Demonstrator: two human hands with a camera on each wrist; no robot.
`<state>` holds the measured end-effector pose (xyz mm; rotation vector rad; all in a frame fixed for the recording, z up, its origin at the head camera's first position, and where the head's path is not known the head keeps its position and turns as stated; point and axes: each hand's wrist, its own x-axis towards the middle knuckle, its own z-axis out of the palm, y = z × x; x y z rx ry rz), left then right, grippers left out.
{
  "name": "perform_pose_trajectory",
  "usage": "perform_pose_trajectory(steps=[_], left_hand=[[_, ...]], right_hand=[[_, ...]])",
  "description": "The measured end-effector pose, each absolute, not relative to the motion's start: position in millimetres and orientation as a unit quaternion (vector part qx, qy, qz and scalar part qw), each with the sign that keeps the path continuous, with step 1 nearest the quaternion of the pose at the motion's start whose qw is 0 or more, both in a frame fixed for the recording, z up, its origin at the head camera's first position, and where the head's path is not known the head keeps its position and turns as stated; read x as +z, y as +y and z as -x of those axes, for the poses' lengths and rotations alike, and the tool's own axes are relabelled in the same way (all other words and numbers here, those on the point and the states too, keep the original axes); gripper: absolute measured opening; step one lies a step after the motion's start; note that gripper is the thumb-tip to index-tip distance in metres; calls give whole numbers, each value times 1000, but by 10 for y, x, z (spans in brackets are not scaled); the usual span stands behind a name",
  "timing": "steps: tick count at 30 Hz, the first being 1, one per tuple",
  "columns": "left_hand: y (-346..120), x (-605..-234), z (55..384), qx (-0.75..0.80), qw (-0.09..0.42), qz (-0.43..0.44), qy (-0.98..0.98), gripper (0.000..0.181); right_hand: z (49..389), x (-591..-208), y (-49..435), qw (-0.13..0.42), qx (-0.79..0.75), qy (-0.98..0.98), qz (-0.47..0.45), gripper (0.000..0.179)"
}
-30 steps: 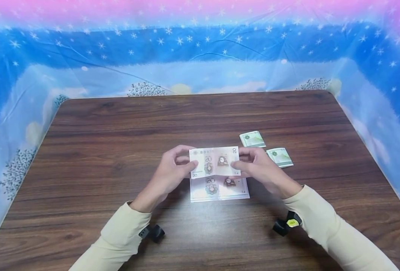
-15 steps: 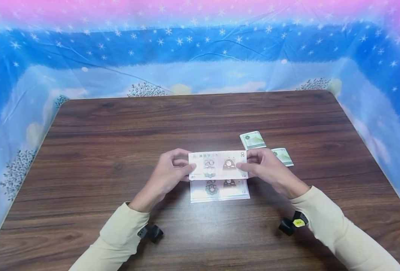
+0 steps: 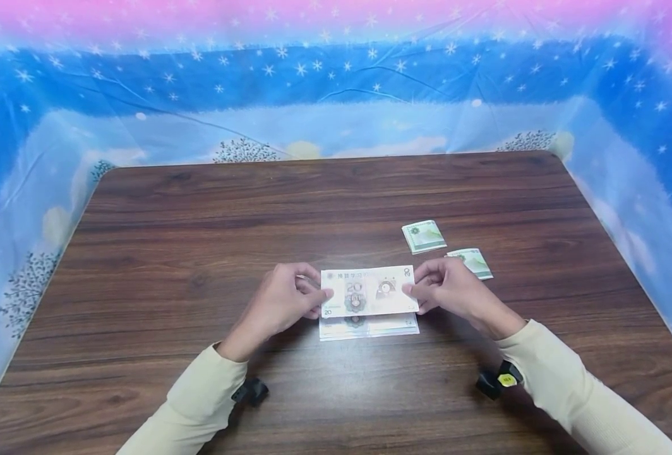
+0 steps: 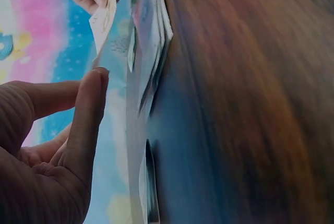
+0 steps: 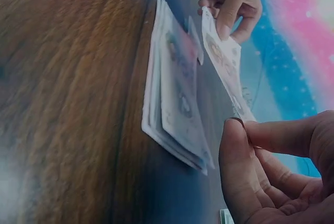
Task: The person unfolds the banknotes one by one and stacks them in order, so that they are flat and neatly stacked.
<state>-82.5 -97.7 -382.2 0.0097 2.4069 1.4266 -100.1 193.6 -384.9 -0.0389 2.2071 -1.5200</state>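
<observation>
Pale rectangular paper banknote marked 20 [image 3: 370, 291] | raised above, apart from, loosely layered stack of pale rectangular paper banknotes [image 3: 344, 329] on brown wood-grain table [image 3: 199, 240] | pinched at 1 short end by left hand [image 3: 282, 298], at opposite end by right hand [image 3: 454, 289], printed face upward | just beyond right hand: 2 small green-and-white paper piles [image 3: 424, 236]

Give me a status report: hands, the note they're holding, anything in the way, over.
Left hand and right hand pinching opposite ends of 20 note. Note raised above note pile, not touching. No obstruction visible between them.
</observation>
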Motion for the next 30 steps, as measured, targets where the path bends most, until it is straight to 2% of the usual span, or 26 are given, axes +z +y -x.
perform_pose_trajectory(steps=[6, 15, 24, 30], left_hand=[[-957, -3822, 806, 405, 163, -54, 898, 25], [-913, -3857, 800, 343, 174, -67, 921, 33], [-863, -3896, 788, 263, 102, -115, 952, 27], [-837, -3902, 789, 250, 89, -117, 957, 28]], right_hand=[[976, -3933, 1932, 223, -534, 813, 58, 15], [941, -4032, 1905, 208, -489, 841, 105, 16], [938, -4057, 1904, 181, -412, 887, 103, 22], [945, -4044, 1909, 167, -378, 907, 80, 28]])
